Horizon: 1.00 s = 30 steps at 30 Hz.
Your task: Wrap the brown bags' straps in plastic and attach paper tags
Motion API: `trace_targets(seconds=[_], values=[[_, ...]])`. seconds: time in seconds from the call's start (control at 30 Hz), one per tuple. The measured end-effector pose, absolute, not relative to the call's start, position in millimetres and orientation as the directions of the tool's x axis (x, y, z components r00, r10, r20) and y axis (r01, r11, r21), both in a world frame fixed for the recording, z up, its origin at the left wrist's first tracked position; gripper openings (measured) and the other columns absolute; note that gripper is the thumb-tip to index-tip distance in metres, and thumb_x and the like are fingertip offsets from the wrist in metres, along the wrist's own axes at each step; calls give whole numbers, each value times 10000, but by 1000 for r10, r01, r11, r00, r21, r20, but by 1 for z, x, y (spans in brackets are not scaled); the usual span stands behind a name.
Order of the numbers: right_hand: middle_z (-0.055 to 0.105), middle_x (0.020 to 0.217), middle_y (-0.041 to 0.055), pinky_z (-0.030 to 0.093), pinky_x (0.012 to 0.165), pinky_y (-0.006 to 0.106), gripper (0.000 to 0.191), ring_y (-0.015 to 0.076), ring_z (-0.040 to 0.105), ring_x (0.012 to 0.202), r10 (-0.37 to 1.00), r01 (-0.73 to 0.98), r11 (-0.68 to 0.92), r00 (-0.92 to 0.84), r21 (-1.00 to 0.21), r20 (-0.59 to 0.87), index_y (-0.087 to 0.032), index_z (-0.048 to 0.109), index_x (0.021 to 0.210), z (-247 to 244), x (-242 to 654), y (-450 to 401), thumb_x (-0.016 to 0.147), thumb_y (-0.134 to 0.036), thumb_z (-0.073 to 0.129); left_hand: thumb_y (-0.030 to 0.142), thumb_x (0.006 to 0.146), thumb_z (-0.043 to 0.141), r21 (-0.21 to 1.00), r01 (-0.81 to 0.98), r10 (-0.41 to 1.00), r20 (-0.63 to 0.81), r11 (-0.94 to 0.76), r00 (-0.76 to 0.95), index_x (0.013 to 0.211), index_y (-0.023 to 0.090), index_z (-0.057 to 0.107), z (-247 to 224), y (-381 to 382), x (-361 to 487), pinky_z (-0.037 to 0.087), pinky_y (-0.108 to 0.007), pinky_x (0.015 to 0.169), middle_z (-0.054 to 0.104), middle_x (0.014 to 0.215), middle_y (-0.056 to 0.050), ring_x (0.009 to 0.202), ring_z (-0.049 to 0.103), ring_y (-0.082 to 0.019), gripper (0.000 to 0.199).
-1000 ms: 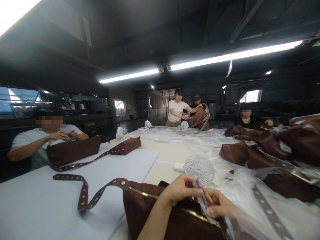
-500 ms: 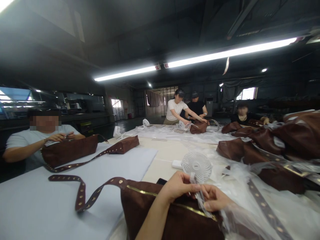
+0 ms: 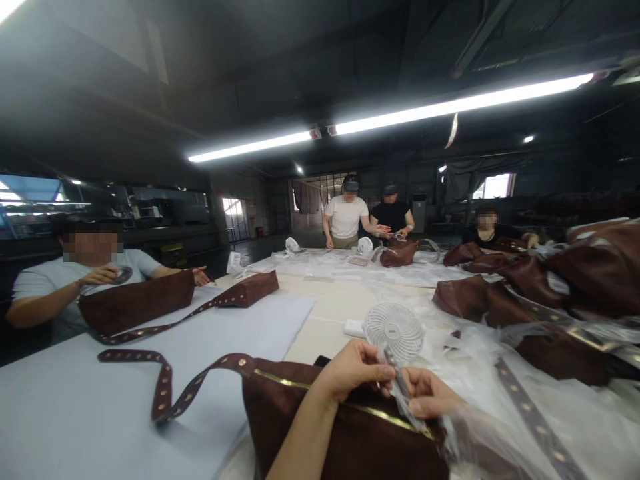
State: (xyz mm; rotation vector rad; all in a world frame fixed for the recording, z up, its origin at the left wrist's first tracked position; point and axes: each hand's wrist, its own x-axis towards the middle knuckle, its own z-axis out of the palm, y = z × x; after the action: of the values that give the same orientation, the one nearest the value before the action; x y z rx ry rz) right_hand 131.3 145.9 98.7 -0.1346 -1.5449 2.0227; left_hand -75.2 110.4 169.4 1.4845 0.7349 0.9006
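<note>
A dark brown handbag (image 3: 287, 413) with a gold zipper (image 3: 383, 417) lies in front of me. Its studded strap (image 3: 163, 387) trails left over the white sheet. Above the zipper my left hand (image 3: 357, 370) pinches the upper part of a narrow strip of clear plastic film (image 3: 403, 390); something darker shows inside it, which I cannot make out. Close beside, my right hand (image 3: 433, 393) has its fingers closed on the lower part of the same film. More loose plastic (image 3: 465, 433) covers the right end of the bag and hides part of my right forearm.
A white fan (image 3: 394, 330) stands just beyond my hands. Brown bags (image 3: 463, 297) and plastic are heaped at right, with a studded strap (image 3: 537, 427) nearer. At left a person handles another brown bag (image 3: 137, 303). Other people work across the table.
My hands have barely shifted; the film between them has turned slightly and shows darker. The left co-worker's one hand moved to the bag's far end. The person in white across the table straightened up.
</note>
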Motion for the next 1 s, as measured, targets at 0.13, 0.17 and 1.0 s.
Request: trace_targets(seconds=[0.13,0.17,1.0], values=[[675,891,57,407,621,183,366,95,569,696,539,-401,-162,-801,-902,260,-128,637,838,103,130,139,651,-299,902,492,629,875,993,-71,838,122,-99,532,790,84,742,169,110,-78,439,-218,576,703,671,-62,590,636,-128,459],[669,871,51,407,619,179,370,95,566,693,541,-397,-157,-800,-904,257,-124,658,860,104,129,138,654,-310,901,495,625,877,992,-73,838,123,-99,532,792,84,743,169,110,-78,442,-219,582,705,674,-63,592,635,-129,464],[594,679,21,392,518,135,415,44,482,525,435,-260,-201,-888,-945,152,-91,762,1002,99,136,146,799,-448,814,492,722,819,969,34,826,189,-243,531,850,121,757,176,101,-81,382,-224,605,687,755,-49,666,579,-129,398]])
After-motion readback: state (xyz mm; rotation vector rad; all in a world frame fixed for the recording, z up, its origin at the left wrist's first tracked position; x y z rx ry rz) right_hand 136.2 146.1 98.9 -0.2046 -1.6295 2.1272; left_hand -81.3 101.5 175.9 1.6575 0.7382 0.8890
